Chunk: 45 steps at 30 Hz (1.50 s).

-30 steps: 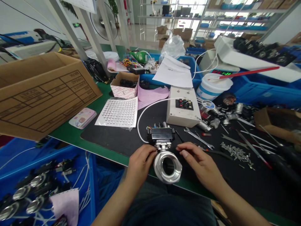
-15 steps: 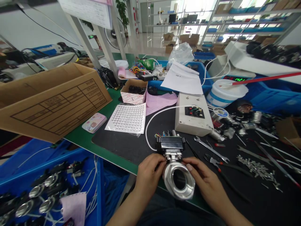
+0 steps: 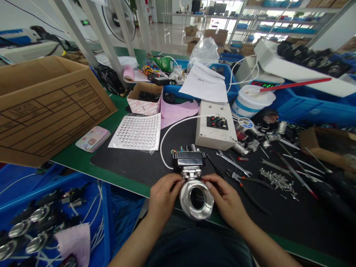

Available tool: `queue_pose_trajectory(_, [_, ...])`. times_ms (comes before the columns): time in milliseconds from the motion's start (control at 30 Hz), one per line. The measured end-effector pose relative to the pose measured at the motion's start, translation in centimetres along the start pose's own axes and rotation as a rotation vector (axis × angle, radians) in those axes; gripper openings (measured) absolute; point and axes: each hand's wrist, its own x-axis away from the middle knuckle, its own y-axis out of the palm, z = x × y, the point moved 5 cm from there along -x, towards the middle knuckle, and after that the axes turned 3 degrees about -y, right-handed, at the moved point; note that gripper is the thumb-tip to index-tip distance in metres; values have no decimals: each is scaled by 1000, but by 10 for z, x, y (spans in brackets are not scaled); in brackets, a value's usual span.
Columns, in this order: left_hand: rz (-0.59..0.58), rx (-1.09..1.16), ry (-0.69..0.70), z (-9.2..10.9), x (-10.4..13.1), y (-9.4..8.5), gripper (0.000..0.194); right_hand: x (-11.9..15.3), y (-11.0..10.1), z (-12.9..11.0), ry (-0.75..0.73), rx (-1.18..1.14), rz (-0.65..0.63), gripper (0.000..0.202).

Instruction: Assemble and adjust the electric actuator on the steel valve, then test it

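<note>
A steel ball valve (image 3: 197, 200) with a black electric actuator (image 3: 189, 160) on top sits at the bench's front edge, its round bore facing me. My left hand (image 3: 164, 194) grips it from the left side, thumb and fingers closed just below the actuator. On the right side, my right hand (image 3: 224, 196) holds it with thumb and fingertips at the upper rim of the body. Coloured wires and small parts show on the actuator's open top. A white cable (image 3: 164, 142) loops from it to a beige control box (image 3: 216, 135) with a small black terminal panel.
To the right lie a wrench (image 3: 233, 164), pliers (image 3: 250, 179), loose screws (image 3: 278, 180) and screwdrivers. A sticker sheet (image 3: 136, 131) and a cardboard box (image 3: 55, 107) are left. A blue bin (image 3: 107, 222) with more valves stands lower left. Behind are a white tub (image 3: 253, 100) and a small parts box (image 3: 144, 104).
The view has turned a little to the right and down, so the bench appears shifted left and up. Both hands keep their hold on the valve, which stays in about the same place.
</note>
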Motion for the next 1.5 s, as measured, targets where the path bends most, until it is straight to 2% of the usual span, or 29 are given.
queue_pose_trajectory(300, [47,-31,50,4,1,-1,9,2,0,2,-9,11,3,25])
queue_pose_trajectory(933, [59,52,-58,-2,5,2,8,5,0,4,-42,2,31,19])
queue_pose_trajectory(1167, [71,228,-280,-11,10,-1,5,5,-1,5,-50,2,39,19])
queue_pose_trajectory(1267, [91,338,-440,-12,20,-2,16,5,-1,6,-53,-10,24,19])
queue_pose_trajectory(1400, [-14,834,-828,-5,37,5,39,5,-1,8,-56,-13,17,19])
queue_pose_trajectory(1467, [13,1053,-950,4,42,2,44,5,-1,9,-59,-12,11,19])
queue_pose_trajectory(1500, [71,1089,-955,7,43,-3,44,5,0,9,-64,-12,8,20])
